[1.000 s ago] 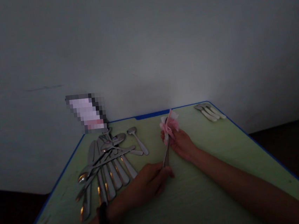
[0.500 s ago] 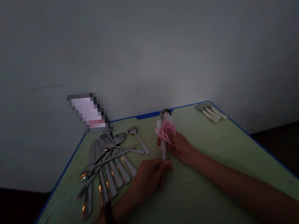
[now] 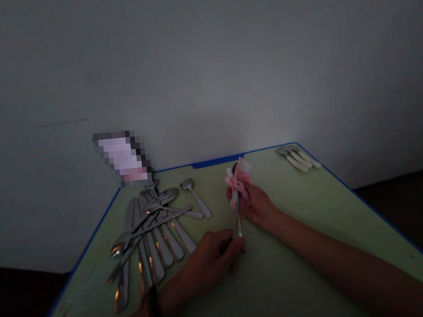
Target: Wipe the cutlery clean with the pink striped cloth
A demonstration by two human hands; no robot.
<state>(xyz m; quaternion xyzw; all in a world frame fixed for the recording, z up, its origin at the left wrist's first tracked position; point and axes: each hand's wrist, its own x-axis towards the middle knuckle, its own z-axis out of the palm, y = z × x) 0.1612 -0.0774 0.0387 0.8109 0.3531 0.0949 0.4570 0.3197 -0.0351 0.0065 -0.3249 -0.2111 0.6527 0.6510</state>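
Note:
My left hand (image 3: 218, 252) pinches the handle end of a metal spoon (image 3: 236, 222) above the middle of the table. Farther up, my right hand (image 3: 255, 204) is closed around a crumpled pink and white cloth (image 3: 240, 181), which wraps the spoon near its bowl. Most of the bowl is hidden behind the cloth. To the left of my left hand lies a pile of metal cutlery (image 3: 155, 233), knives and spoons crossing one another. A short spoon (image 3: 196, 198) rests apart, at the pile's right side.
Several white-handled forks (image 3: 297, 158) lie at the table's far right corner. A phone (image 3: 121, 157), blurred out, stands tilted at the far left edge. The pale green table (image 3: 301, 279) has a blue rim and meets a grey wall (image 3: 203, 69).
The cloth in my right hand has slid up over the spoon's bowl, covering most of it. My left hand and the spoon's handle have come slightly nearer to me.

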